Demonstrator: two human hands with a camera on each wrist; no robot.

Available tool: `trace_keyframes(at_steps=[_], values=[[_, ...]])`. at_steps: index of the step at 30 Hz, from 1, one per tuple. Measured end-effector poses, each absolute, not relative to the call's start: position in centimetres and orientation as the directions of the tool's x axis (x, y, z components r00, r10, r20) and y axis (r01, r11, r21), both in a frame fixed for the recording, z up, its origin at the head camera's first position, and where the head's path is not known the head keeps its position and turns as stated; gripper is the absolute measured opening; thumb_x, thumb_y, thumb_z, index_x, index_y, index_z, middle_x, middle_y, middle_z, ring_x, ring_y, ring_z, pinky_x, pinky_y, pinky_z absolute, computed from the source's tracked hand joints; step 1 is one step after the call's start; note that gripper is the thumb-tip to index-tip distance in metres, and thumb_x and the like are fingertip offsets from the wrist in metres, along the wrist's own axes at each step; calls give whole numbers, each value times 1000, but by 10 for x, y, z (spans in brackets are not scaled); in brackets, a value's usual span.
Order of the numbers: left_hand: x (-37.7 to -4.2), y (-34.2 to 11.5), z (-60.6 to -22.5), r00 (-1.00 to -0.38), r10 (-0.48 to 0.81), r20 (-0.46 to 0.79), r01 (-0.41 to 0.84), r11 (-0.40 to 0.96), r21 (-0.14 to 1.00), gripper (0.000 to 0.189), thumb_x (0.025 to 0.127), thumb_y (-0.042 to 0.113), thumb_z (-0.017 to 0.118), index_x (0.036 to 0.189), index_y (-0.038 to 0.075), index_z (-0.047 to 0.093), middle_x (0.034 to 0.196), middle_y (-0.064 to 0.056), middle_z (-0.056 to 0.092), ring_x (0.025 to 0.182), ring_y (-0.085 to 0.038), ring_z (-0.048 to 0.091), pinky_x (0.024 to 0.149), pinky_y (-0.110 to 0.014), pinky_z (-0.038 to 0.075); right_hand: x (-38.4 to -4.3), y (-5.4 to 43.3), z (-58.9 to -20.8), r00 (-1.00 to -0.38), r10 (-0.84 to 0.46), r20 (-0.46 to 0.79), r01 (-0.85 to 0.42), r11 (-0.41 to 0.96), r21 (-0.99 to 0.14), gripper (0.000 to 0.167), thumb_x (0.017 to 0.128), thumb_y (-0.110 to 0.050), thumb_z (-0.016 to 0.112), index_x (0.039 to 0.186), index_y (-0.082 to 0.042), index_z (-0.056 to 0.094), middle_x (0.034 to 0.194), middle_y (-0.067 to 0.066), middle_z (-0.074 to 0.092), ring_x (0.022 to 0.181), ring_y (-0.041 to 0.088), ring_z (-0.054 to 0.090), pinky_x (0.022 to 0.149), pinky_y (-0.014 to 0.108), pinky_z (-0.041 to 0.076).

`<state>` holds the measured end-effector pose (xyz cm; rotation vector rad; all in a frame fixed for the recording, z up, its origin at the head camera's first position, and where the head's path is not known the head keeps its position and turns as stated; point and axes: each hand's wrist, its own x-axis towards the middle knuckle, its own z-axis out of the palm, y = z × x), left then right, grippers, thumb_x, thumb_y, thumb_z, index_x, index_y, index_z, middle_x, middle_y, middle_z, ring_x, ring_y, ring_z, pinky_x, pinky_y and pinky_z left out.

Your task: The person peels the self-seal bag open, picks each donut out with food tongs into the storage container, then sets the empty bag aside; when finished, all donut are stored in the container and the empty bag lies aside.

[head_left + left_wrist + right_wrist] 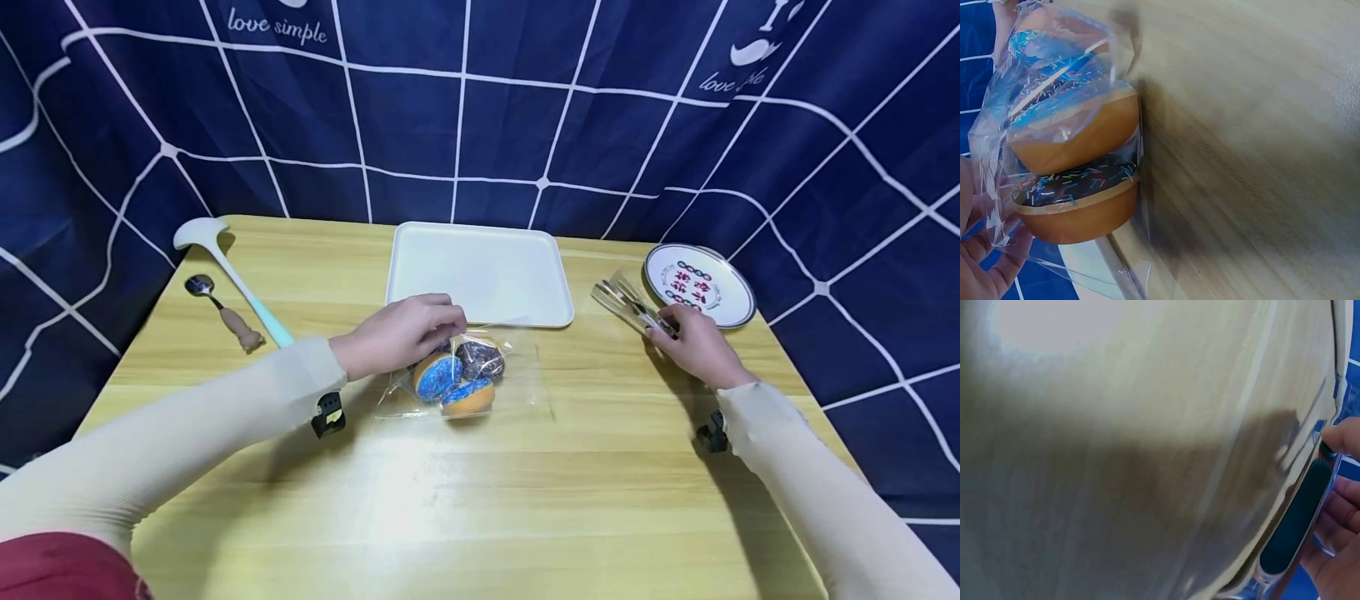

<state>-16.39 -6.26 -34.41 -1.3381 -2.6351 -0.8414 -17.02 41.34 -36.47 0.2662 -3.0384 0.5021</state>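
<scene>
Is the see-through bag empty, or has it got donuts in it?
Not empty: the clear bag has donuts inside. The left wrist view shows them through the plastic.

White rectangular tray [480, 267] just beyond left grip [401, 333]. Dark-rimmed white plate [697, 287], red print, just beyond right grip [701, 350]. Ladle [242, 283], white head, mint lower handle, left of left grip. Spoon [237, 325], brown handle, farther left. Pale wood-grain bench [450, 517] below both grips. Navy cloth [405, 121], white grid, "love simple" lettering, beyond all.
</scene>
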Motion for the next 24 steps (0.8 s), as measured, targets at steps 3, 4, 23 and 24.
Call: trace_keyframes(at_steps=[3, 4, 23, 24], values=[[-163, -62, -346, -618, 727, 298, 765, 470, 440, 12, 104, 8, 63, 108, 8, 75, 104, -4, 73, 95, -16, 69, 90, -33, 61, -168, 411, -364, -979, -176, 102, -199, 930, -310, 28, 101, -22, 69, 112, 3, 65, 89, 15, 67, 74, 21, 55, 66, 29, 43], [-163, -62, -347, -617, 728, 299, 766, 468, 441, 12, 104, 8, 63, 108, 8, 75, 104, -4, 73, 95, -16, 69, 90, -33, 61, -166, 410, -363, -977, -181, 110, -207, 926, -315, 28, 101, -21, 70, 112, 4, 65, 92, 16, 68, 76, 23, 56, 68, 30, 43], [-165, -62, -348, -622, 722, 303, 763, 471, 443, 12, 104, 9, 63, 108, 9, 74, 104, -4, 74, 96, -17, 71, 90, -34, 62, -137, 379, -336, -897, -417, 146, -429, 740, -519, 28, 91, -6, 80, 119, -6, 74, 111, 12, 76, 101, -11, 61, 81, 7, 50], [-165, -62, -348, -622, 722, 305, 764, 472, 441, 12, 104, 9, 63, 108, 9, 74, 104, -4, 74, 96, -17, 71, 90, -34, 62, -136, 376, -335, -887, -436, 155, -450, 735, -507, 29, 90, -6, 81, 119, -7, 75, 110, 10, 77, 100, -10, 61, 82, 6, 50]])
